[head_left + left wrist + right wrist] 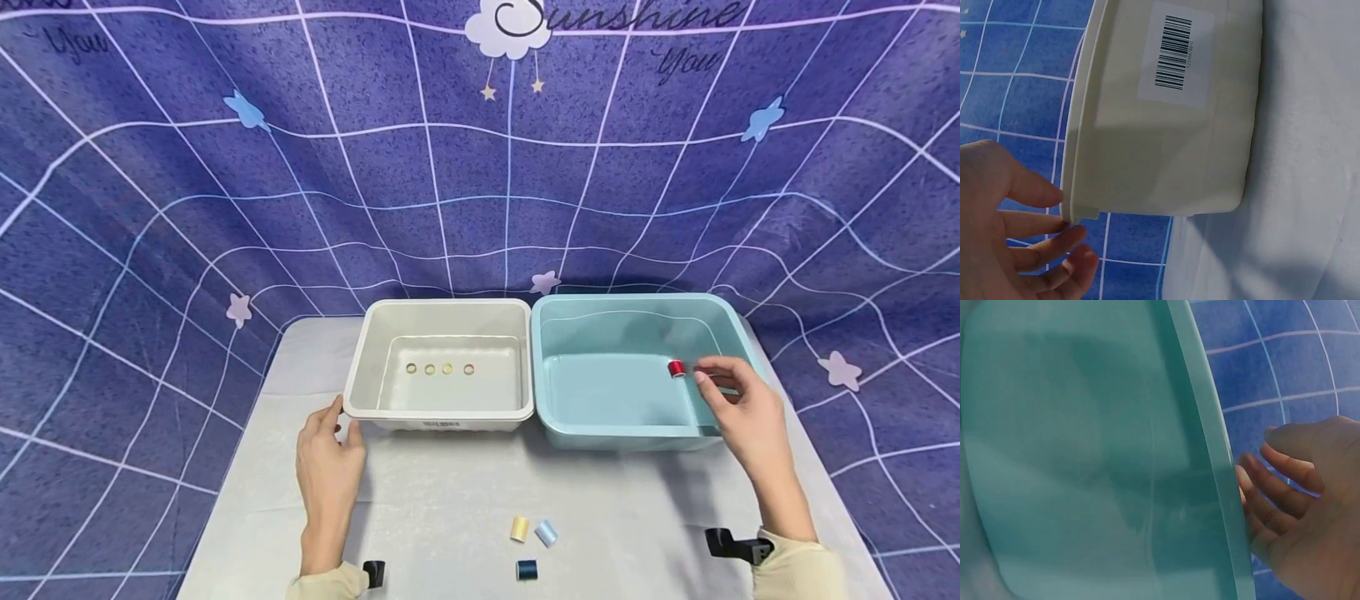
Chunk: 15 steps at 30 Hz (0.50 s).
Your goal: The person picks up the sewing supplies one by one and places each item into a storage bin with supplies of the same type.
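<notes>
My right hand point(742, 408) is over the right part of the blue bin point(633, 432), thumb and fingers loosely bent with nothing between them. A spool of red thread point(677, 368) is in that bin, just left of the fingertips and apart from them. The right wrist view shows the hand at the bin's rim point(1219, 450); the red spool is hidden there. My left hand point(330, 462) touches the front left corner of the white bin point(442, 414), thumb and index finger at the rim point(1072, 162). Several small rings point(447, 368) lie in a row inside the white bin.
A yellow spool point(519, 528), a light blue spool point(546, 532) and a dark blue spool point(527, 570) lie on the pale tabletop point(435, 483) in front of the bins. The two bins stand side by side against a purple-blue curtain point(480, 167).
</notes>
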### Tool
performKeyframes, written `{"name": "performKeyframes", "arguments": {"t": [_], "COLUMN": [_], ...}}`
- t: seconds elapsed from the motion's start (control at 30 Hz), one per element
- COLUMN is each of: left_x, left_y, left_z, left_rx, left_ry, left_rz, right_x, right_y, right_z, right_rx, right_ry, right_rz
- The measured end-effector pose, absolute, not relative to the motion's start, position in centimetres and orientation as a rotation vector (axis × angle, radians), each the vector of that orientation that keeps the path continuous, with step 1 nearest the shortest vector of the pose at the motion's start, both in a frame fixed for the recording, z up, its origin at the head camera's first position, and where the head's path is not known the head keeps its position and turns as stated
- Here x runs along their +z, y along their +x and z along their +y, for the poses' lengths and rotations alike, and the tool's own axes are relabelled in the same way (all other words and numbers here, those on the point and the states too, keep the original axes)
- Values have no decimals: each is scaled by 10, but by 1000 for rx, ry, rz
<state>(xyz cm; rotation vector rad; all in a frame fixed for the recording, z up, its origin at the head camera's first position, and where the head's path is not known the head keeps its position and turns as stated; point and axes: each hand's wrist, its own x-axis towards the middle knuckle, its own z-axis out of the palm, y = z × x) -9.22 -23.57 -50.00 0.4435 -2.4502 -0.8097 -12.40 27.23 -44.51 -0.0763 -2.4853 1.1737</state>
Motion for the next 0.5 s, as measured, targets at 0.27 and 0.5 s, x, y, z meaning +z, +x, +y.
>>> {"name": "performKeyframes", "arguments": {"t": [0.27, 0.5], "left_x": [-497, -501], "left_y": [-84, -84], "left_z": [-232, -229], "left_rx": [-796, -851], "left_ry": [425, 351], "left_rz": [-2457, -2381], "right_x": [-447, -450], "right_y": [-112, -106], "right_z": [285, 294], "right_rx": [1099, 1118], "right_ry": [-297, -355], "right_rz": [-2452, -2373]}}
